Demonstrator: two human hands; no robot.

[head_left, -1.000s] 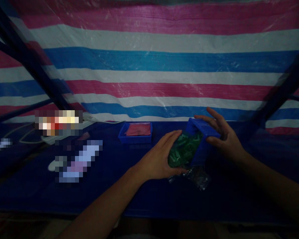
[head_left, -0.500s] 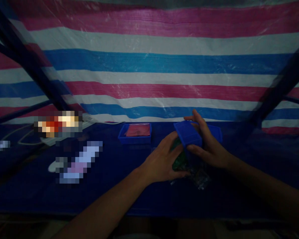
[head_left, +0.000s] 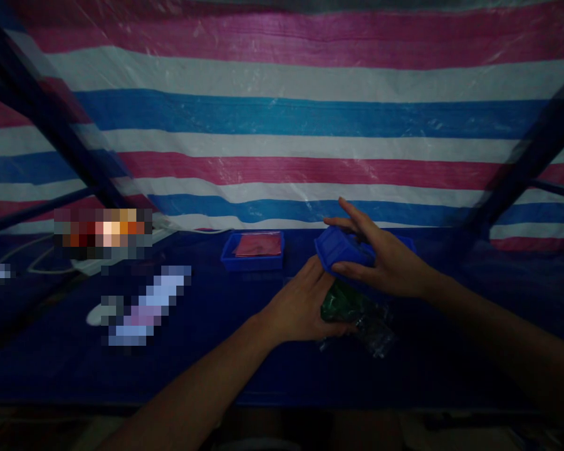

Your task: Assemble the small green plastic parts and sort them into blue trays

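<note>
My right hand (head_left: 390, 260) grips a small blue plastic bin (head_left: 339, 248), thumb on the near side and some fingers raised over the far side. The bin is tilted, and its inside is hidden from me. Just below it, my left hand (head_left: 296, 307) is curled around a green bundle (head_left: 341, 304) in clear plastic, its thumb along the near edge. Crinkled clear wrapping (head_left: 378, 333) sticks out to the right of the bundle. What exactly the green contents are is too dark to tell.
A blue tray (head_left: 251, 263) with pink packets (head_left: 259, 244) stands at the back. Part of another blue container (head_left: 408, 243) shows behind my right hand. Left lie a white power strip (head_left: 91, 266), a pale rounded object (head_left: 96, 315) and blurred-out items. Dark posts flank the striped sheet (head_left: 282, 119).
My right hand has moved the blue bin slightly left and tilted it further, so more of the green bundle shows beneath. My left hand has stayed around the bundle.
</note>
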